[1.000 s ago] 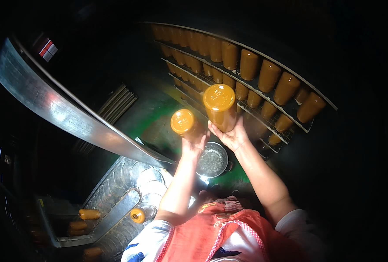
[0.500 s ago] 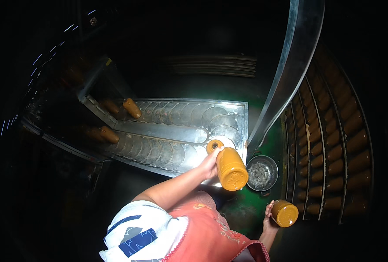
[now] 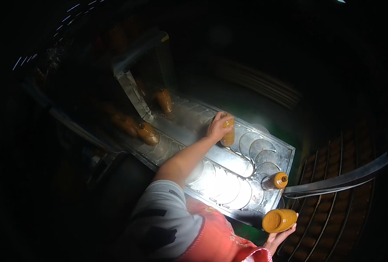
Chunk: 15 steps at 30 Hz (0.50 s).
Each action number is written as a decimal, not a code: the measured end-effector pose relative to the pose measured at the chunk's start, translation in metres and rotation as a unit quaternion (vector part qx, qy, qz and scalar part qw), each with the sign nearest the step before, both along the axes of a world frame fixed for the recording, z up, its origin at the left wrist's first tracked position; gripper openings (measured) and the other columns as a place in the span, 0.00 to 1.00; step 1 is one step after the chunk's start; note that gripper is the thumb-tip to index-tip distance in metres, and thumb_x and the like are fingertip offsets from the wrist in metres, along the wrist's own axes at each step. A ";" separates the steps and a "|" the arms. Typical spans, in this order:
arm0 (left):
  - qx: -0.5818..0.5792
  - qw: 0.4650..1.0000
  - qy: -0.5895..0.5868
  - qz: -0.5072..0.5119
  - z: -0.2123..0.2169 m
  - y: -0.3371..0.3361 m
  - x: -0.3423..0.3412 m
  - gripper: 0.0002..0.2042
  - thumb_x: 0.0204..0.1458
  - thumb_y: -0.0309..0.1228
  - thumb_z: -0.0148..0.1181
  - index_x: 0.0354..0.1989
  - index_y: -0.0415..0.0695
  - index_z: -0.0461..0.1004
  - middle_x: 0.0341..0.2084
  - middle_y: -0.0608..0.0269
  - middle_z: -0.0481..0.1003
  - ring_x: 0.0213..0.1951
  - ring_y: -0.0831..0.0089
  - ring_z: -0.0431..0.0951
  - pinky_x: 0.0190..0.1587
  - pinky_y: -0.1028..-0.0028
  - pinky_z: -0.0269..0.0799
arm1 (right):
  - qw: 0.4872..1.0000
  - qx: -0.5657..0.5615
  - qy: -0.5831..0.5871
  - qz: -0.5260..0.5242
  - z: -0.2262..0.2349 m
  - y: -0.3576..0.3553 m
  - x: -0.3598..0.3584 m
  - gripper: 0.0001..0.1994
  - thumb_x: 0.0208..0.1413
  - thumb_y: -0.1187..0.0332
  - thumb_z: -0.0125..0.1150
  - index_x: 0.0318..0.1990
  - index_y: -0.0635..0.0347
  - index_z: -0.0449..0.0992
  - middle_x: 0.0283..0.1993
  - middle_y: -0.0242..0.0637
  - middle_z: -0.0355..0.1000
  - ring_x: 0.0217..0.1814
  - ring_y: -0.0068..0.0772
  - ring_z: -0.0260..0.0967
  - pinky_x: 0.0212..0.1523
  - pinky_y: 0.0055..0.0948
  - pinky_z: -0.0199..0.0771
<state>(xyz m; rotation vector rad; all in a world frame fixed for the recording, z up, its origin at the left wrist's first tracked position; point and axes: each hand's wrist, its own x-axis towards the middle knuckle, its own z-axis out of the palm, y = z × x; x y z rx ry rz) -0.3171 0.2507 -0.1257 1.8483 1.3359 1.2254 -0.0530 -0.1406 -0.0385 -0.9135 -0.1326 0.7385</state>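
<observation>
Two glossy brown bottles are in my hands. My left hand (image 3: 217, 129), reaching far over the metal chain conveyor (image 3: 229, 183), wraps its fingers round an upright brown bottle (image 3: 228, 133) above the far track. Near the lower edge, my right hand (image 3: 285, 235) grips another brown bottle (image 3: 278, 220) from below, with its base turned up to view. A third brown bottle (image 3: 270, 181) stands on the conveyor's right-hand bend, its open mouth showing, touched by neither hand. Whether the left bottle rests fully on the plates is hard to tell.
More brown bottles (image 3: 148, 133) stand on the near track at left, and one bottle (image 3: 164, 102) on the far track beside a metal frame (image 3: 132, 92). A curved metal rail (image 3: 338, 180) crosses before a dim rack (image 3: 334, 196) of brown bottles. Stacked flat sheets (image 3: 259, 83) lie behind.
My left hand has carried its bottle from the conveyor's end to the far track and turned it upright. My right hand still holds its bottle. The whole view has swung round.
</observation>
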 end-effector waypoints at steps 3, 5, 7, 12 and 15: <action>-0.003 0.999 0.031 0.016 -0.037 0.030 -0.012 0.20 0.46 0.34 0.69 0.51 0.58 0.81 0.58 0.65 0.67 0.55 0.58 0.74 0.56 0.63 0.73 | 0.991 -0.017 -0.120 0.063 -0.012 0.084 0.007 0.30 0.69 0.51 0.47 0.73 0.55 0.54 0.69 0.40 0.60 0.68 0.40 0.62 0.68 0.41 0.63; -0.029 0.995 0.094 -0.016 -0.055 0.040 -0.014 0.20 0.45 0.34 0.68 0.51 0.62 0.80 0.61 0.71 0.64 0.58 0.59 0.71 0.57 0.62 0.72 | 0.962 -0.096 -0.238 0.091 0.000 0.146 -0.007 0.27 0.67 0.60 0.51 0.71 0.57 0.58 0.65 0.42 0.64 0.66 0.43 0.63 0.67 0.41 0.63; -0.044 0.994 0.091 -0.047 -0.051 0.038 -0.021 0.20 0.46 0.34 0.68 0.51 0.62 0.80 0.61 0.72 0.64 0.59 0.58 0.70 0.62 0.59 0.68 | 0.888 -0.147 -0.427 0.090 -0.017 0.203 -0.020 0.23 0.64 0.70 0.56 0.66 0.59 0.67 0.63 0.42 0.66 0.63 0.40 0.64 0.66 0.38 0.62; 0.028 0.999 0.030 -0.018 -0.018 0.017 -0.090 0.14 0.51 0.32 0.66 0.47 0.57 0.83 0.64 0.60 0.66 0.60 0.56 0.69 0.66 0.61 0.62 | 0.743 -0.149 -0.644 0.107 -0.077 0.322 -0.056 0.25 0.51 0.80 0.66 0.59 0.55 0.77 0.63 0.46 0.61 0.66 0.45 0.61 0.66 0.38 0.60; 0.043 0.996 0.042 0.064 0.023 -0.025 -0.176 0.15 0.52 0.31 0.66 0.50 0.54 0.82 0.60 0.62 0.71 0.60 0.60 0.70 0.61 0.64 0.68 | 0.736 -0.179 -0.639 0.138 -0.126 0.365 -0.069 0.24 0.48 0.77 0.71 0.55 0.47 0.80 0.64 0.49 0.58 0.67 0.51 0.60 0.68 0.41 0.60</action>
